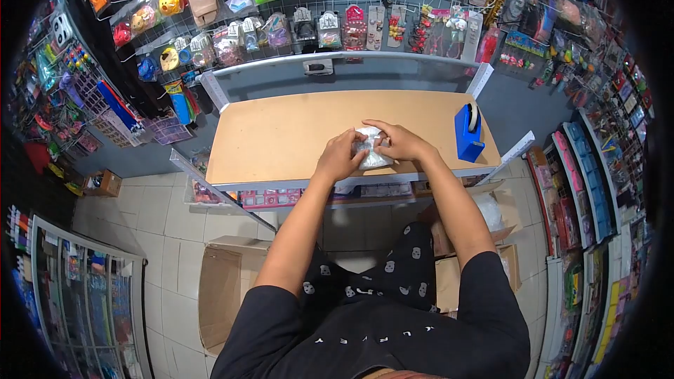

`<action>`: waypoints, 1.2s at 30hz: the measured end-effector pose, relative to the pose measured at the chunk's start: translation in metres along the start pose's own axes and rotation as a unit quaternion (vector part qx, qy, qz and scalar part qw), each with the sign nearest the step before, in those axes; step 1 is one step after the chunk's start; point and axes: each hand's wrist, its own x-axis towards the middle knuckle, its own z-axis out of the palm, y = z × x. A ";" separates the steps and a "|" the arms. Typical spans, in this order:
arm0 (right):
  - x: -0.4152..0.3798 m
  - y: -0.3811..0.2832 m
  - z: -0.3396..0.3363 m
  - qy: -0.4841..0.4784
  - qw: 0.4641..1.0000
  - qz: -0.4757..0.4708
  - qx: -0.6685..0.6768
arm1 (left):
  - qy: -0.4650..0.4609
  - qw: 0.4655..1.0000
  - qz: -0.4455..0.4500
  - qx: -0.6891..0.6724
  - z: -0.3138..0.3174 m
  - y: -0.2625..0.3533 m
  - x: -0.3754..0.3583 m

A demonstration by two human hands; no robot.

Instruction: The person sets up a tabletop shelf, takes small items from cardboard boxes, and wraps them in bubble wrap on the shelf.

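Note:
A small whitish, shiny wrapped bundle [372, 157] is held between both hands at the front edge of the wooden tabletop [281, 130]. My left hand [342, 156] grips its left side with the fingers bent over the top. On the right side, my right hand [401, 143] closes on the same bundle, fingers curled toward its middle. The fingertips of both hands come near each other on the bundle. What is inside the wrapping cannot be made out.
A blue tape dispenser [468, 133] stands at the table's right end. Racks of hanging packaged goods [330, 30] line the wall behind. An open cardboard box [219, 295] is on the floor at the left, with more boxes [447, 284] under the right arm. Shelves [88, 295] stand at both sides.

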 end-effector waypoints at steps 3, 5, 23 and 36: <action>-0.003 -0.008 -0.004 0.014 0.998 -0.022 -0.050 | 0.007 1.000 0.010 -0.003 0.000 -0.001 0.001; -0.003 -0.010 -0.004 0.030 0.996 -0.044 -0.076 | 0.009 1.000 0.016 -0.002 0.002 -0.004 0.001; 0.026 -0.005 -0.012 0.084 0.993 -0.081 -0.019 | -0.019 1.000 -0.016 0.001 -0.004 0.003 0.000; 0.033 0.014 -0.007 0.107 0.991 -0.078 0.005 | -0.038 0.999 -0.031 0.002 -0.008 0.005 0.001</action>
